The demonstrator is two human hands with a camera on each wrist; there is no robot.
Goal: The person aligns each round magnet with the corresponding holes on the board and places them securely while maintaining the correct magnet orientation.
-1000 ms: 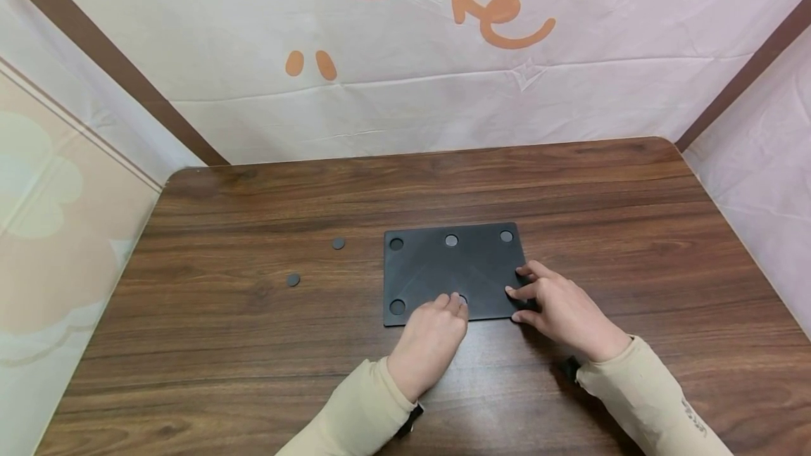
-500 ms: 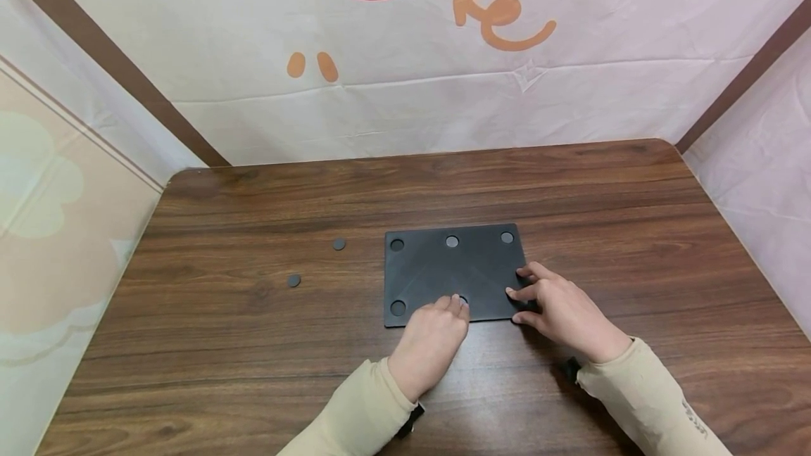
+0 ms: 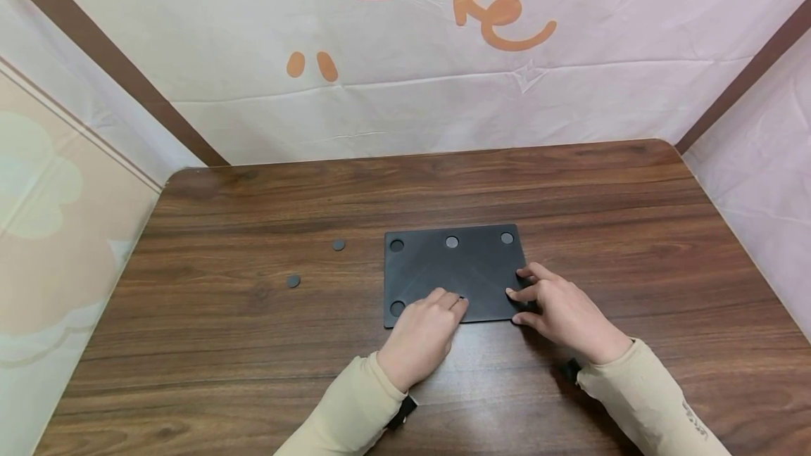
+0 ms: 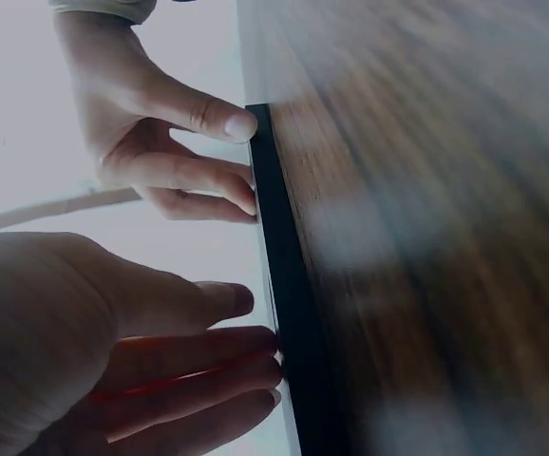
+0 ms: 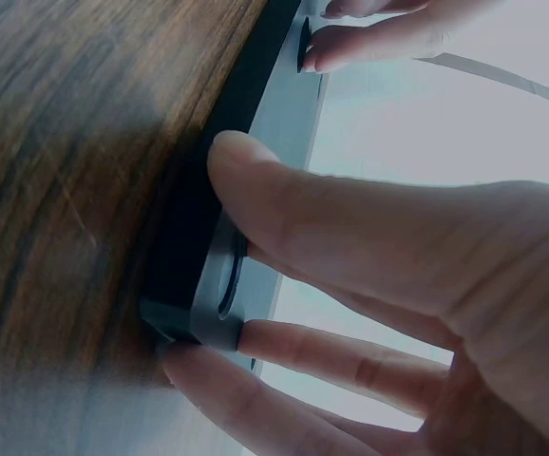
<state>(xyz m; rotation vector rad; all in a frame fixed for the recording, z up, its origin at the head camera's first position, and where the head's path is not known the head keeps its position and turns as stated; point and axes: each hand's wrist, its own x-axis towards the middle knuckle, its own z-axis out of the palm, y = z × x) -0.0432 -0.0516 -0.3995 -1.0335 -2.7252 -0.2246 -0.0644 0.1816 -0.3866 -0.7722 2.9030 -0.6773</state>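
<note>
A thin black rectangular board (image 3: 437, 269) with round recesses lies on the table. Lighter grey discs fill its back middle recess and back right recess; the two left recesses look dark. My left hand (image 3: 423, 336) touches the board at the front middle recess, mostly covering it. In the left wrist view its fingertips (image 4: 273, 370) meet the top while the thumb stays off the surface. At the front right corner my right hand (image 3: 564, 312) grips the board, thumb (image 5: 241, 171) against the front edge and other fingers on the top and right side.
Two loose grey discs, a farther disc (image 3: 338, 245) and a nearer disc (image 3: 293, 281), lie on the wooden table (image 3: 253, 364) left of the board. A printed cloth (image 3: 405, 104) hangs behind the table's back edge.
My left hand has shifted slightly left and back toward the body, its fingers now flatter over the front middle recess. The right hand, board and loose discs stay put.
</note>
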